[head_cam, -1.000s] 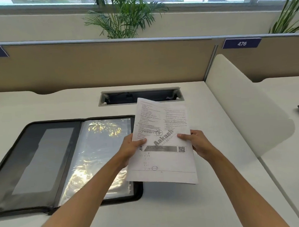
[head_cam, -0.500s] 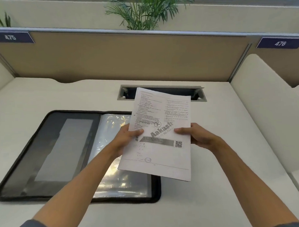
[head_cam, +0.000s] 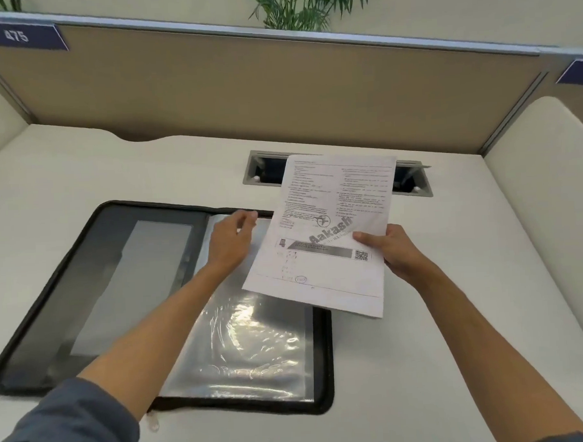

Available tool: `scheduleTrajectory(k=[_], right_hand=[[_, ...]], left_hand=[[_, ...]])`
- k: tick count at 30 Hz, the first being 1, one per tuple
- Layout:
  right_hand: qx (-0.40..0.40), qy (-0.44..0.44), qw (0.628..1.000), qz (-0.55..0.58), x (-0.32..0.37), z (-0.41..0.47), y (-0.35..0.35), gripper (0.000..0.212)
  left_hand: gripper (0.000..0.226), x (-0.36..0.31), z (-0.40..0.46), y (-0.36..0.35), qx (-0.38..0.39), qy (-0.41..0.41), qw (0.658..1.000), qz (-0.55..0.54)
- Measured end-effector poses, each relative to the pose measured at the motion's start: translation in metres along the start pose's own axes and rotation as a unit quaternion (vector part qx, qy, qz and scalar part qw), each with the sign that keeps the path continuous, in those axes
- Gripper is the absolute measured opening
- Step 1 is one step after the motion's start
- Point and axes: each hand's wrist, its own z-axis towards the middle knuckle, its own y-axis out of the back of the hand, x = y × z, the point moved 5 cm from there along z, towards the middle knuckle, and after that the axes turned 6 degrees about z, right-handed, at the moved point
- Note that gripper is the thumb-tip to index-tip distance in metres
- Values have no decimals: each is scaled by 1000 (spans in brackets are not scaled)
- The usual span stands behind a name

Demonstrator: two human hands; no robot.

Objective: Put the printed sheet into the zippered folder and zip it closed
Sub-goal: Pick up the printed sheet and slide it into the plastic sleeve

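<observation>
Printed sheet point(head_cam: 330, 232) is held above the right edge of the zippered folder point(head_cam: 86, 290), gripped by the right hand point(head_cam: 390, 251) alone. Left hand point(head_cam: 232, 241), loosely open and holding nothing, hovers over the folder's clear sleeve point(head_cam: 248, 343). Folder lies open on the table point(head_cam: 454, 314); insertion and zipping remain outstanding.

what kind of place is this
Most likely an open-plan office or study hall: a white desk fenced by a tan partition, a numbered seat tag 475, and a cable hatch set into the desktop.
</observation>
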Motion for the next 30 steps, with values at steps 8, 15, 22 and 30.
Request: scheduleTrajectory(k=[8,15,22,30], right_hand=[[-50,23,998,4,13,24,22,19],[-76,27,997,6,16,38,34,18],[-91,52,994,24,25,53,37,20],[-130,88,986,58,45,78,26,25]], left_hand=[[60,29,42,-24,127,-93,923,351],[27,34,43,-16,66,-137,958,242],[26,29,60,3,98,-68,982,144],[28,15,58,12,84,-137,973,164]])
